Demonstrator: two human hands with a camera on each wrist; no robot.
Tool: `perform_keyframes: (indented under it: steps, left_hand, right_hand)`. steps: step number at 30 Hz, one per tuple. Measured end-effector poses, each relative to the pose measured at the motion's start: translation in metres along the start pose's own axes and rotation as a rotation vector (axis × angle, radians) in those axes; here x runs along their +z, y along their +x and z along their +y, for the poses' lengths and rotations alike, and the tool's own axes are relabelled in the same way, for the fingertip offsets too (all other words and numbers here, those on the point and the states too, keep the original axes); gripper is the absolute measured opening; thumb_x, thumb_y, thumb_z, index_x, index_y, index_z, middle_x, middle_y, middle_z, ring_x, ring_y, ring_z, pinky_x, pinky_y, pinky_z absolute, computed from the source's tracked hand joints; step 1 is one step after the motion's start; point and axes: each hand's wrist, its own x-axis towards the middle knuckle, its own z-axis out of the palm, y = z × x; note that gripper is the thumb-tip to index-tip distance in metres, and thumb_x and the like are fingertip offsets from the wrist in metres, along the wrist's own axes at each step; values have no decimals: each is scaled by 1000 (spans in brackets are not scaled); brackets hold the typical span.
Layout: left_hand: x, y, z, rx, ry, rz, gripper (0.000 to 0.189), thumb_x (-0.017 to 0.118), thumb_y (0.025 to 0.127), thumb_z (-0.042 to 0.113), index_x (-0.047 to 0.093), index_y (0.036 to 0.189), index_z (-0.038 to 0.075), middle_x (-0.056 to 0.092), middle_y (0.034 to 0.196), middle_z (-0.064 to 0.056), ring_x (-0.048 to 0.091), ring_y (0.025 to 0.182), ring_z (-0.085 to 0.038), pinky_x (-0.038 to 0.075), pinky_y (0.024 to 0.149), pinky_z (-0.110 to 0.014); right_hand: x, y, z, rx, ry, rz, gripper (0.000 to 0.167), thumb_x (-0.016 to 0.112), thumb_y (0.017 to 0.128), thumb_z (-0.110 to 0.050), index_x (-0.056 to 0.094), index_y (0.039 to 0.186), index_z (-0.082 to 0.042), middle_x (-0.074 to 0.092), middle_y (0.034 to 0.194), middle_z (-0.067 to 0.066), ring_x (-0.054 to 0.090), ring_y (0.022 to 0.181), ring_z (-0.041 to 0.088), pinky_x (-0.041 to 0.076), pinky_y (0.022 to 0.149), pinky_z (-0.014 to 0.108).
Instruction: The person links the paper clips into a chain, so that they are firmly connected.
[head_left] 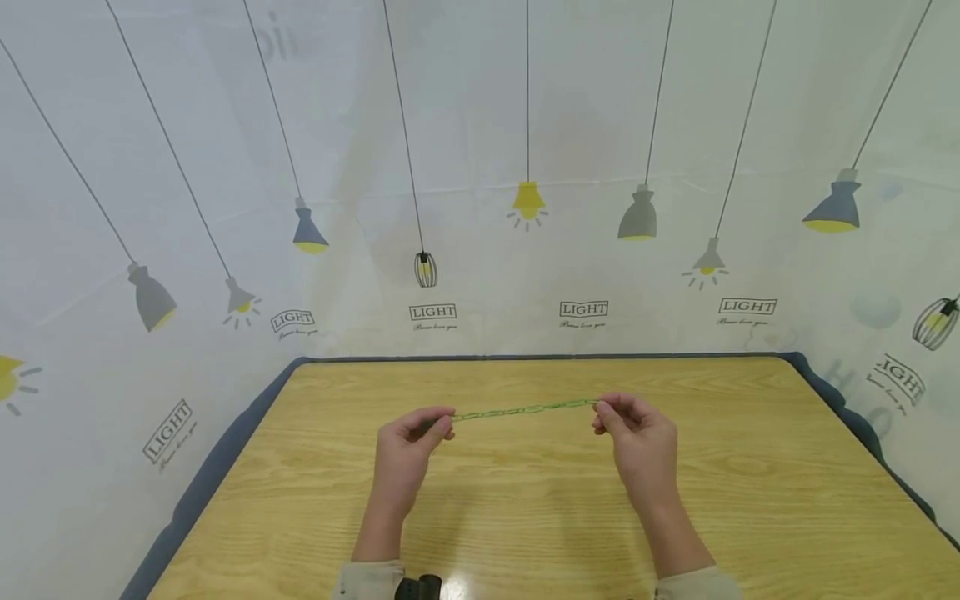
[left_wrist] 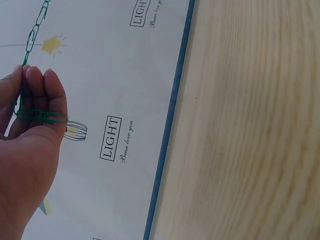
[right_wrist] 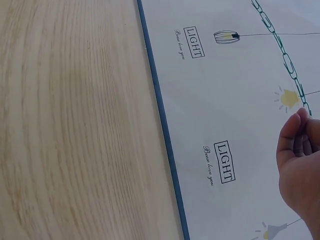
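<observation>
A chain of linked green paper clips (head_left: pixel 522 410) is stretched between the two hands above the table, its right end a little higher in the head view. My left hand (head_left: pixel 408 450) pinches it between thumb and fingers. In the left wrist view more of the paper clip chain (left_wrist: pixel 35 116) lies in the curled left palm, and the rest runs up from the fingertips. My right hand (head_left: pixel 643 446) pinches the other end with thumb and forefinger. The right wrist view shows the chain (right_wrist: pixel 289 65) rising from the fingertips of the right hand (right_wrist: pixel 302 160).
The wood-grain table (head_left: pixel 525 517) lies beneath both hands, with a dark blue edge (head_left: pixel 480 358) along its back and sides. Behind it hangs a pale wall cloth (head_left: pixel 480 150) printed with lamps and LIGHT labels. Something black (head_left: pixel 418 587) shows beside the left sleeve.
</observation>
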Motion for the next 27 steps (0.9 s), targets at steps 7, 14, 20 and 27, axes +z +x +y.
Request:
perform_keyframes:
  steps: [7,14,20,27]
  left_hand:
    - [-2,1,1,-7,-12,7,19,74,100,9,79,114,-3,78,97,4,74,87,-11,62,88,-26]
    - [-4,3,2,-13,-35,-12,19,74,100,7,78,114,-6,80,95,-5,75,85,-12,64,88,-29]
    - [-3,3,5,3,-36,-15,18,76,98,9,79,111,-3,80,94,-8,76,83,-14,64,87,-29]
    - [-2,2,8,1,-83,-33,22,77,98,8,76,113,-9,79,90,-2,75,80,-13,65,86,-29]
  right_hand:
    - [-14,4,-2,18,-16,32,16,69,104,-9,70,111,5,72,85,-13,71,78,6,62,78,19]
    - [-29,8,-2,30,-28,66,15,70,103,-10,71,111,3,73,85,-13,72,78,7,61,79,19]
    - [-37,9,-3,43,-10,95,16,71,103,-10,72,110,4,73,82,-13,71,76,6,61,77,17]
    - [-41,9,-6,35,11,106,14,71,103,-8,72,109,5,73,80,-13,71,73,4,60,76,17]
